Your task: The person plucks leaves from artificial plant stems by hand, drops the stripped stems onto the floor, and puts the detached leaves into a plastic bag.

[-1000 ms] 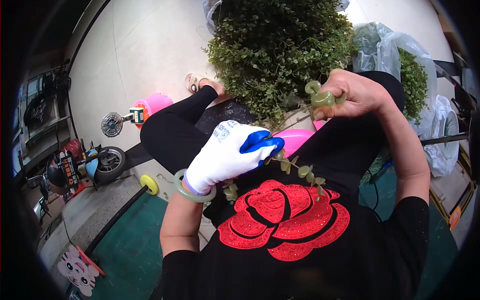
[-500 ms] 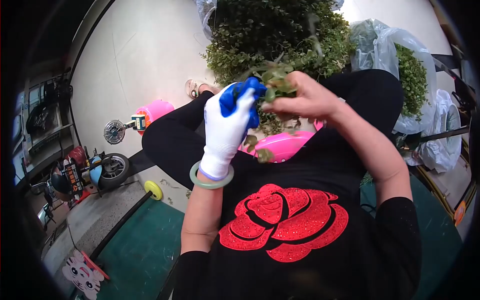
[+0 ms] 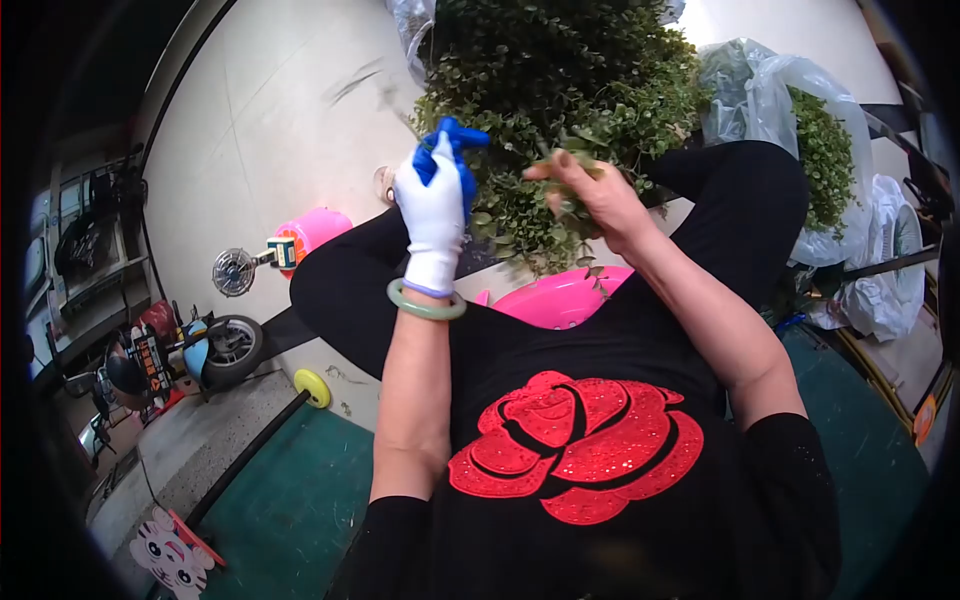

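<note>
My left hand [image 3: 436, 185], in a white glove with blue coated fingers, is raised left of the leafy pile. Its fingers are closed, and a thin stem [image 3: 408, 125] sticks out from them, its far end smeared by motion. A pale green bangle [image 3: 427, 304] circles that wrist. My bare right hand [image 3: 604, 198] is closed around small-leaved green sprigs [image 3: 570, 222], some hanging below the fingers. Behind both hands rises a large heap of green leafy stems [image 3: 560, 80]. Under the sprigs, between my legs, sits a pink basin [image 3: 560, 298].
A clear plastic bag [image 3: 770, 85] with more greenery [image 3: 822, 170] stands at the right. To the left are a small fan [image 3: 233, 272], a pink container [image 3: 318, 230] and a toy-like motorbike [image 3: 215, 350]. Leaf scraps lie near a yellow disc [image 3: 313, 388].
My hands have drawn apart from where they met over the sprigs. The left moved left with a blurred stem; the right stays near the pile with leaves in it.
</note>
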Demonstrator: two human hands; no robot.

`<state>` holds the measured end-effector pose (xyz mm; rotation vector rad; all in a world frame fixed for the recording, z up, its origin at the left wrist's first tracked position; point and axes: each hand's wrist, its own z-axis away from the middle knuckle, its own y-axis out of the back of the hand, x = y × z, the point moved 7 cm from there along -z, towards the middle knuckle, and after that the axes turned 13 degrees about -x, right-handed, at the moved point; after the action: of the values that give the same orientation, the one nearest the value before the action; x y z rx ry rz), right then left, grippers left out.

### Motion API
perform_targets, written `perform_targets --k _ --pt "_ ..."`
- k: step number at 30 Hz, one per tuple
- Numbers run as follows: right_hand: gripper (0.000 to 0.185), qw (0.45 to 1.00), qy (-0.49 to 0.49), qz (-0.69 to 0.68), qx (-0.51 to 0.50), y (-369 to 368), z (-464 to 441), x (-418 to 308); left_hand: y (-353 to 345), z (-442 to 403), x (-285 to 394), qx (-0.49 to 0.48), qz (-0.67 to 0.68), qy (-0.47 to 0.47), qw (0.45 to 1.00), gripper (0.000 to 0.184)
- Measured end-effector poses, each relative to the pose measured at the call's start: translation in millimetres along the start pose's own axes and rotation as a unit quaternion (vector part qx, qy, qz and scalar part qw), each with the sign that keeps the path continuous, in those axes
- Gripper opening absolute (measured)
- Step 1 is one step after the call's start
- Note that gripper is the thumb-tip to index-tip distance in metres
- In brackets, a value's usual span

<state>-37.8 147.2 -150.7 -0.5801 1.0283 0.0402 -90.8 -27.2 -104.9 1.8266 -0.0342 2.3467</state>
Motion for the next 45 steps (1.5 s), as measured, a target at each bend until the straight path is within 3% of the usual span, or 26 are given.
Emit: perform_targets --k 2,3,5,7,11,13,15,17,18,19,22,23,24,25,27,28,29,30,31,33,36,37,39,40,42,45 --pt "0.057 0.998 -0.026 -0.023 -0.042 -14 -10 2 -25 8 6 -0.023 0.048 -0.032 0.998 0.028" --pt "0.059 0.989 -0.119 0.040 -0.084 -16 -19 20 -34 11 8 -0.031 0.072 -0.051 0.996 0.027" --pt "0.058 0.992 0.009 -0.027 -0.125 -42 -23 18 -38 12 6 -0.039 0.133 -0.043 0.989 0.034" --pt "0.043 0.980 -0.048 -0.138 -0.137 -45 -22 21 -37 13 17 -0.027 0.152 -0.062 0.986 0.039" --pt "0.032 0.970 -0.031 -0.061 -0.234 -57 -14 10 -9 6 -6 -0.084 0.300 -0.020 0.950 0.044" --pt "0.025 0.973 0.019 -0.060 -0.221 -59 -10 -2 -3 12 -17 0.003 0.435 0.126 0.892 0.033" --pt "0.021 0.975 0.042 0.016 -0.216 -54 -8 -10 -26 -6 -24 -0.270 0.637 0.061 0.720 0.031" --pt "0.021 0.986 0.052 0.072 -0.143 -47 -4 -8 -44 -25 -26 -0.281 0.620 0.070 0.729 0.030" --pt "0.021 0.951 0.139 0.189 -0.203 -62 21 -30 -36 -44 -57 -0.156 0.687 0.163 0.691 0.029" --pt "0.022 0.889 0.213 0.309 -0.262 -77 51 -54 -10 -68 -77 -0.118 0.672 0.152 0.715 0.028" --pt "0.019 0.792 0.239 0.527 -0.196 -50 113 -107 79 -121 -82 -0.110 0.583 0.067 0.802 0.028" --pt "0.023 0.810 0.270 0.518 -0.051 3 130 -147 75 -124 -50 -0.111 0.476 0.022 0.872 0.030" --pt "0.027 0.800 0.348 0.487 0.048 51 152 -175 69 -122 -27 -0.140 0.460 0.025 0.877 0.032" --pt "0.027 0.892 0.290 0.312 0.152 104 165 -175 65 -122 -12 -0.168 0.445 0.024 0.879 0.034" --pt "0.015 0.711 0.113 0.553 0.420 201 206 -201 75 -118 1 -0.218 0.421 0.040 0.879 0.031" --pt "0.027 0.616 -0.014 0.634 0.468 252 217 -196 94 -112 5 -0.173 0.358 0.039 0.917 0.028" --pt "0.047 0.557 -0.015 0.671 0.490 291 229 -187 113 -101 9 -0.126 0.292 0.035 0.947 0.028" --pt "0.077 0.555 -0.130 0.662 0.487 336 237 -169 138 -87 12 -0.022 0.188 0.035 0.981 0.029" --pt "0.084 0.534 -0.153 0.661 0.504 369 243 -151 163 -69 18 0.083 0.079 0.035 0.993 0.032" --pt "0.096 0.492 -0.198 0.660 0.533 426 248 -102 193 -33 34 0.107 -0.055 -0.008 0.993 0.037" --pt "0.103 0.581 -0.503 0.521 0.371 478 228 -9 243 22 31 -0.022 0.068 0.170 0.983 0.039" --pt "0.106 0.581 -0.514 0.515 0.365 476 225 -11 272 56 13 0.255 0.039 0.142 0.956 0.039" --pt "0.110 0.493 -0.529 0.634 0.275 493 220 -31 351 119 -8 0.256 -0.247 0.208 0.911 0.035" --pt "0.107 0.604 -0.397 0.618 0.310 516 233 -40 331 149 -19 0.301 -0.197 0.222 0.906 0.030" --pt "0.095 0.781 -0.383 0.451 0.199 536 248 -52 351 219 -90 0.283 -0.168 0.362 0.872 0.021" --pt "0.062 0.588 -0.426 0.663 0.180 474 240 -158 355 337 -237 0.167 -0.017 0.551 0.817 0.019"
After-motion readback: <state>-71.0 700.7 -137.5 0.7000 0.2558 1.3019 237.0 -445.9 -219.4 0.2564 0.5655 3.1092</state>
